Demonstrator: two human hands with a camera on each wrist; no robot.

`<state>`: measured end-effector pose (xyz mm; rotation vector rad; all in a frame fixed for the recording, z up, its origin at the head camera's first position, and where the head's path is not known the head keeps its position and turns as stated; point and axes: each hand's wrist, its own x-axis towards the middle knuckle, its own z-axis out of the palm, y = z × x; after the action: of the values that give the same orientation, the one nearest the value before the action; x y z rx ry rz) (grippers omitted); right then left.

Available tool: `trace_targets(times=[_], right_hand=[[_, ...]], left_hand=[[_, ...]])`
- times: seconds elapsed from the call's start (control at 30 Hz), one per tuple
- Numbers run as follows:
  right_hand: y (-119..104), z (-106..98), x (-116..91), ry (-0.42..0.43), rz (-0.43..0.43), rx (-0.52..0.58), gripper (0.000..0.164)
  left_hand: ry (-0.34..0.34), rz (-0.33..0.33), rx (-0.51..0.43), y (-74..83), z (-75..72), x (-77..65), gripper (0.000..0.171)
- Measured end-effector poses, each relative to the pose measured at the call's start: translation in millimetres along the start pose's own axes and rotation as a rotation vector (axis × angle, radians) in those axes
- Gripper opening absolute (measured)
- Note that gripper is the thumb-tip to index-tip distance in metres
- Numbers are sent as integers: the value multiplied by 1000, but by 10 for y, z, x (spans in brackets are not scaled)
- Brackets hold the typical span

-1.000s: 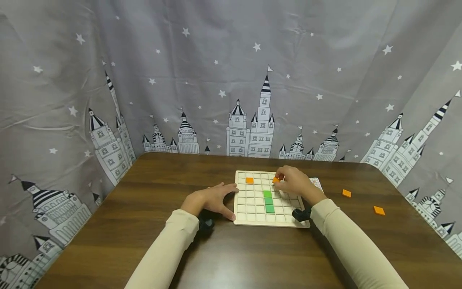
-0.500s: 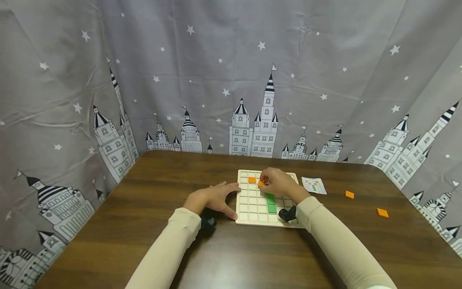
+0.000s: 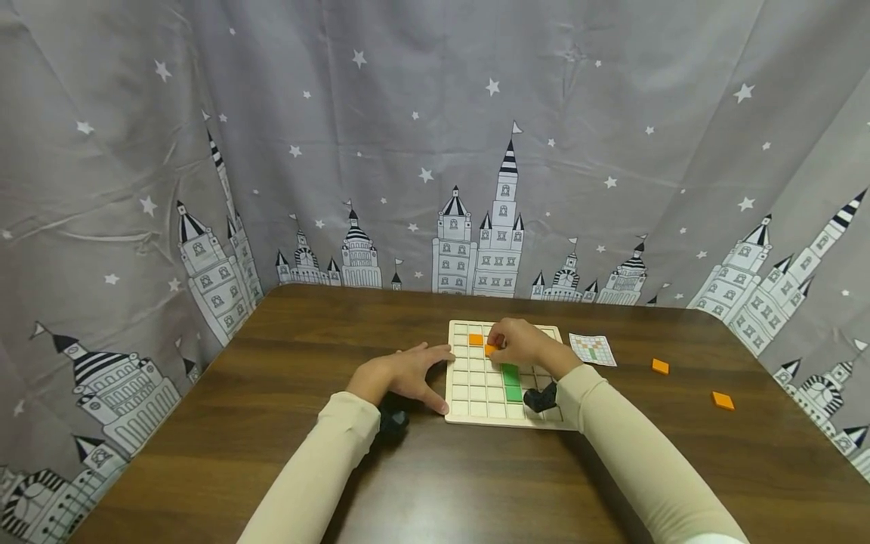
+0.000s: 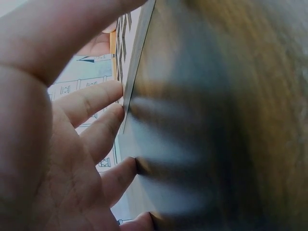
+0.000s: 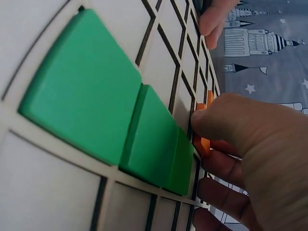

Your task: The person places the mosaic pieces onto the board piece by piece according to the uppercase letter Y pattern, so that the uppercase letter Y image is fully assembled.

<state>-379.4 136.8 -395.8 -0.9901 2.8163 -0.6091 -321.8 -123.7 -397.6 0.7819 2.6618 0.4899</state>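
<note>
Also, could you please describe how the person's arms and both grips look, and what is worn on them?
The left sleeve and right sleeve are long, pale cream and plain, with creased cuffs. Past the cuffs show a small left wrist device and right wrist device, both black. The left grip and right grip wear no gloves.

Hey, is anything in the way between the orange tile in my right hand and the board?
Nothing visible is. Your right hand pinches the orange tile right at the board, and the green tiles sit in other squares, nearer you. What lies directly under the orange tile is hidden.
</note>
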Motion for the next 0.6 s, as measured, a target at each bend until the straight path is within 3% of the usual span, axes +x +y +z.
trace_targets(times=[0.6], right_hand=[[-33,-38,-55,7,24,26,16]], left_hand=[[-7,-8,-4,24,-3,2,92]])
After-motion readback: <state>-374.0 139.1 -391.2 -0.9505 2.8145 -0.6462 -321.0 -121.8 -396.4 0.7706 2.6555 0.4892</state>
